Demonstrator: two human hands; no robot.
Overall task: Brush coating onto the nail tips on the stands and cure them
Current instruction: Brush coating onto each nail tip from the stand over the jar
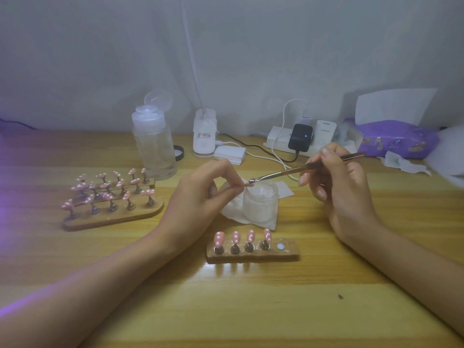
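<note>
My left hand point(200, 194) pinches a small pink nail tip point(244, 185) on its stand, held above a frosted glass jar point(261, 200). A thin brush point(296, 170) is gripped in my right hand point(339, 182), and its tip touches the held nail. In front of me lies a small wooden holder point(253, 256) carrying several pink nail tips point(242, 237) with white dots on metal stands; its rightmost slot shows a bare round magnet point(280, 246). At the left, a larger wooden holder point(113, 217) bears several more pink tips.
The jar stands on a white wipe point(243, 217). Behind are a clear plastic bottle point(153, 141), a white lamp base point(204, 133), a power strip point(278, 139) with a black charger and cables, and a purple tissue pack point(396, 138). Violet light glows at the left edge.
</note>
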